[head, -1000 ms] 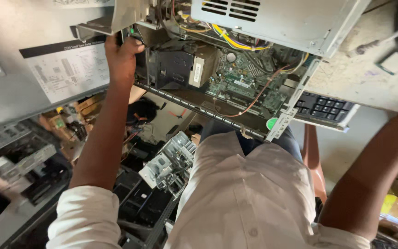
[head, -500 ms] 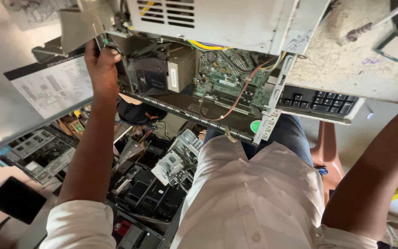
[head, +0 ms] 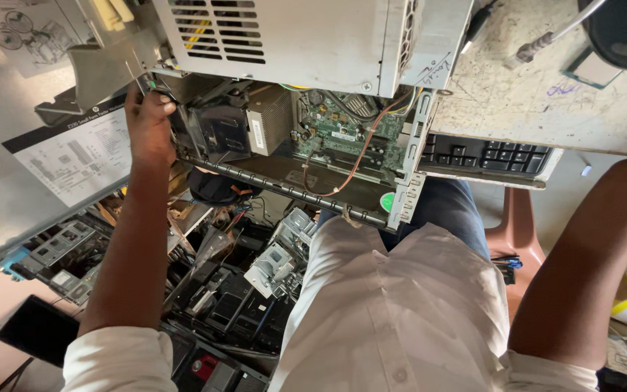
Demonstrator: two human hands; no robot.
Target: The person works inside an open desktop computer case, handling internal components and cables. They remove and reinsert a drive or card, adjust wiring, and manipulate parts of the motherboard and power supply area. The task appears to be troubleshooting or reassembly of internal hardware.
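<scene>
Grey sheet metal and green circuit board fill the top of the view: an opened desktop case (head: pixel 292 138) rests at the edge of a scratched table (head: pixel 546 109), its side off and its board (head: pixel 342 131) bare. A heat sink (head: pixel 270 127), a black fan shroud (head: pixel 219 134) and a thin red cable (head: pixel 361 156) sit inside, with the perforated power supply (head: pixel 284 36) above them.

The step in hand looks like work at the case's left end, steadying the chassis or freeing a part there. The left hand (head: pixel 148 127) reaches up to that corner, fingers curled against the metal frame beside the shroud and just below a grey bracket (head: pixel 103 69). Its grip is narrow and pressed to the frame; whether it pinches a small part or only braces, I cannot tell, since the fingertips are hidden behind the edge.

The right hand is out of view; only the forearm (head: pixel 582 268) shows, running off toward the table's right side, so its grip cannot be judged.

A next move here would call for a firm hold on the frame, since the case overhangs the lap, and care for the cable.

A keyboard (head: pixel 488 156) lies under the table's edge. Loose drive cages and parts (head: pixel 205 290) crowd the floor below.
</scene>
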